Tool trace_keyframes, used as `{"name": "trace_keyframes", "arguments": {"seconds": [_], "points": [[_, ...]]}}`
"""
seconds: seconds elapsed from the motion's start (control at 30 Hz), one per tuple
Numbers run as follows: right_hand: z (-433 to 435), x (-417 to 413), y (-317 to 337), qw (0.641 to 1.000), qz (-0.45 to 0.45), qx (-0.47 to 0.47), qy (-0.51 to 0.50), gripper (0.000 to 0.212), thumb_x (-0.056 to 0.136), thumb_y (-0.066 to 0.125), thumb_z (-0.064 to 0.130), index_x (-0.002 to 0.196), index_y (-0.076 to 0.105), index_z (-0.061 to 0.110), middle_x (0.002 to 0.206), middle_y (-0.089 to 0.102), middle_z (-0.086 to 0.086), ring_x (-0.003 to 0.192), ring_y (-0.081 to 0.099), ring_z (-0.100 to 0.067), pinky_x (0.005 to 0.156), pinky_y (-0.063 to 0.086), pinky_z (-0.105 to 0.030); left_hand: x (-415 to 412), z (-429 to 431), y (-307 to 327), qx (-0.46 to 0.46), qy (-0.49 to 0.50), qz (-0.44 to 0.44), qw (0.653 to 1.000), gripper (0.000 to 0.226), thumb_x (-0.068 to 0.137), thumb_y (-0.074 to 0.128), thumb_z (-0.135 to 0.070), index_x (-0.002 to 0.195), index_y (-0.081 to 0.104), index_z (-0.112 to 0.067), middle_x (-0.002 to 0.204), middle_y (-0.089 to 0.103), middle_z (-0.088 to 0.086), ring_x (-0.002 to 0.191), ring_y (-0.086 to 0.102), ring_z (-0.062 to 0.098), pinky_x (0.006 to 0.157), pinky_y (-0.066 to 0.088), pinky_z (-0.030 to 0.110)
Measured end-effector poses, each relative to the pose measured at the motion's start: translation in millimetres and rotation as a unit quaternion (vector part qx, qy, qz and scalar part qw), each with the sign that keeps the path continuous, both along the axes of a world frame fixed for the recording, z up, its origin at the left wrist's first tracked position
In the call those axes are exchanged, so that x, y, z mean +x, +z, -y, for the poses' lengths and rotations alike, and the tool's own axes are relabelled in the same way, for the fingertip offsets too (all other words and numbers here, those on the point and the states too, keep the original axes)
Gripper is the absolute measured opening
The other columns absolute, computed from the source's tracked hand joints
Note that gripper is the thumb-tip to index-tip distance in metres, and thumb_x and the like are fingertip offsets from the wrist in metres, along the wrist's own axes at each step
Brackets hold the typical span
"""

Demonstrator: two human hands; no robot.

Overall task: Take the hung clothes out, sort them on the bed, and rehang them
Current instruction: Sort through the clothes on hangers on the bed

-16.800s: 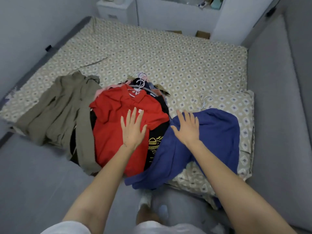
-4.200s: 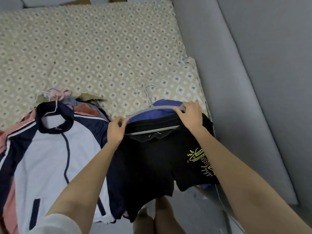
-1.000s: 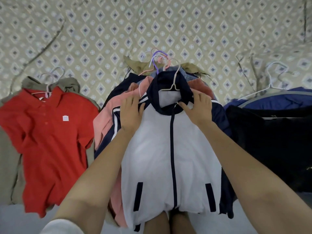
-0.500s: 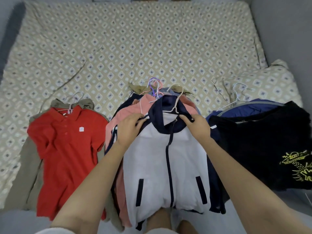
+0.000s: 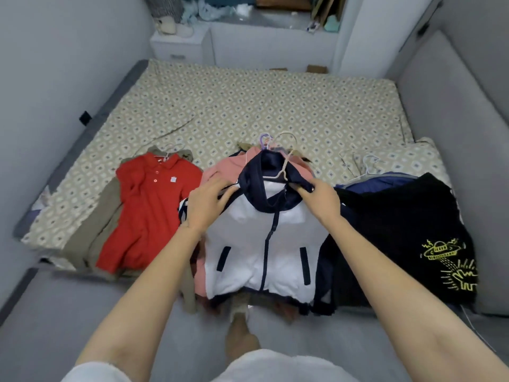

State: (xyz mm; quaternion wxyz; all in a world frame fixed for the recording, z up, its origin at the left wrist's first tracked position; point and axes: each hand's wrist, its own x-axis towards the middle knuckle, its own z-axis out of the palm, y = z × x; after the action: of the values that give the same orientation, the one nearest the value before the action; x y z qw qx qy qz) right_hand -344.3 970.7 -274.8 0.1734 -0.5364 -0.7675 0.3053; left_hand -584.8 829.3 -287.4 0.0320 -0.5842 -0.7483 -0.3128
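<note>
**Jacket held at both shoulders, middle pile**

The right hand (image 5: 319,199) is closed on the dark collar of the white jacket (image 5: 264,244), at its right shoulder; the fingers are pinched around the cloth. The left hand (image 5: 206,205) is laid on the left shoulder of the same jacket, with the fingers curled over the edge, and it seems to hold the cloth, though the grip is partly hidden. Between the two hands the pale hanger (image 5: 285,164) is seen inside the collar, its hook pointing away from the person.

The jacket is lying on top of the middle pile, at the near edge of the bed (image 5: 275,106). Its long axis runs from the collar, far from the person, to the hem, which hangs over the edge toward the person. Under it a pink garment (image 5: 223,169) and more hangers are visible.

To the left, well apart from the hands, the red polo (image 5: 154,205) is placed over an olive garment (image 5: 91,238). To the right, just beside the jacket, the black shirt (image 5: 413,230) with a yellow print is laid over a blue garment (image 5: 385,180).

It is judged that sorting is in progress and the jacket is about to be moved to one of the side piles. The right pile is nearer, so a short move to that side would be enough; the hem should be lifted clear so that the pile below is not dragged.
</note>
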Motion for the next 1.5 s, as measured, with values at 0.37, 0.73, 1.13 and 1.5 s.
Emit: {"name": "trace_keyframes", "arguments": {"seconds": [0.37, 0.73, 1.13, 1.5], "points": [[102, -43, 97, 0.991, -0.089, 0.068, 0.078, 0.045, 0.089, 0.064, 0.05, 0.055, 0.041, 0.032, 0.056, 0.045, 0.007, 0.057, 0.043, -0.007, 0.052, 0.03, -0.017, -32, 134, 85, 0.037, 0.128, 0.06, 0.989, 0.024, 0.096, 0.058, -0.046, 0.089, 0.072, -0.028, 0.087, 0.068, -0.011, 0.084, 0.061, 0.008, 0.071, 0.048, 0.032], [211, -147, 79, 0.988, -0.123, 0.011, 0.095, 0.059, 0.082, 0.063, 0.062, 0.054, 0.046, 0.013, 0.05, 0.037, 0.003, 0.054, 0.033, -0.014, 0.053, 0.026, -0.035, -121, 263, 96, 0.01, 0.157, 0.096, 0.983, 0.023, 0.093, 0.063, -0.044, 0.089, 0.073, -0.024, 0.091, 0.071, -0.009, 0.089, 0.065, 0.013, 0.076, 0.051, 0.038], [304, -277, 67, 0.991, -0.087, 0.009, 0.097, 0.05, 0.083, 0.063, 0.062, 0.07, 0.057, 0.014, 0.062, 0.054, 0.004, 0.067, 0.053, -0.021, 0.059, 0.039, -0.035, -238, 362, 77, 0.02, 0.22, 0.126, 0.967, 0.02, 0.092, 0.067, -0.042, 0.084, 0.071, -0.023, 0.087, 0.071, -0.01, 0.085, 0.064, 0.011, 0.077, 0.051, 0.04], [234, -396, 63, 0.992, -0.085, 0.002, 0.093, 0.052, 0.085, 0.06, 0.061, 0.062, 0.049, 0.016, 0.054, 0.049, 0.004, 0.062, 0.053, -0.023, 0.053, 0.03, -0.033, -352, 285, 62, 0.038, 0.237, 0.154, 0.959, 0.023, 0.092, 0.066, -0.04, 0.085, 0.071, -0.019, 0.086, 0.069, -0.007, 0.085, 0.062, 0.014, 0.08, 0.051, 0.041]]}}
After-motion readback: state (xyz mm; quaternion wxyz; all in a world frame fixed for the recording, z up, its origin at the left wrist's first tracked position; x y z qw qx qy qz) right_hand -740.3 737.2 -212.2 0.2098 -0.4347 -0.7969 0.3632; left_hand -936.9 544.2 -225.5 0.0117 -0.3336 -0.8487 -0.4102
